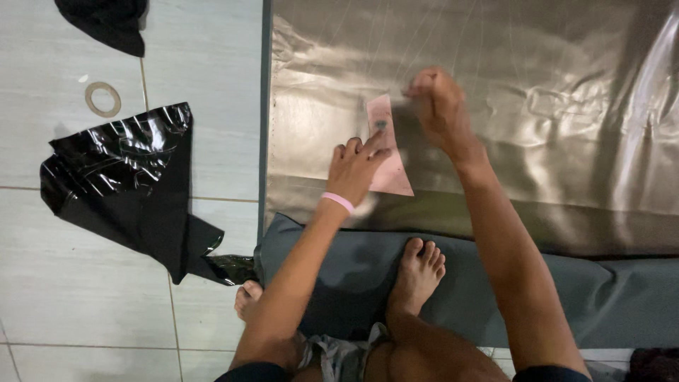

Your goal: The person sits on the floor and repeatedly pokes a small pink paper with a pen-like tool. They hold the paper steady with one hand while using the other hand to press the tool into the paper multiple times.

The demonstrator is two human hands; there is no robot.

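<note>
Left hand (357,166): one, fingers spread flat, pressing the single pink paper template (387,145).
Right hand (440,106): one, blurred; grip cannot be told.
Template: lies on one shiny bronze film sheet (552,106).
Floor: one crumpled black plastic piece (120,177), one tape ring (103,99).

A pale grey tiled floor (205,64) carries everything. To the left lie a crumpled sheet of glossy black plastic film (124,184), a thin tan ring (103,98) and — at the top edge — a scrap of matte black cloth (109,25). To the right a grey-green mat (467,290) is spread, with a large shiny bronze-grey film sheet (537,113) on it — a bare foot (417,272) stands on the mat.
</note>
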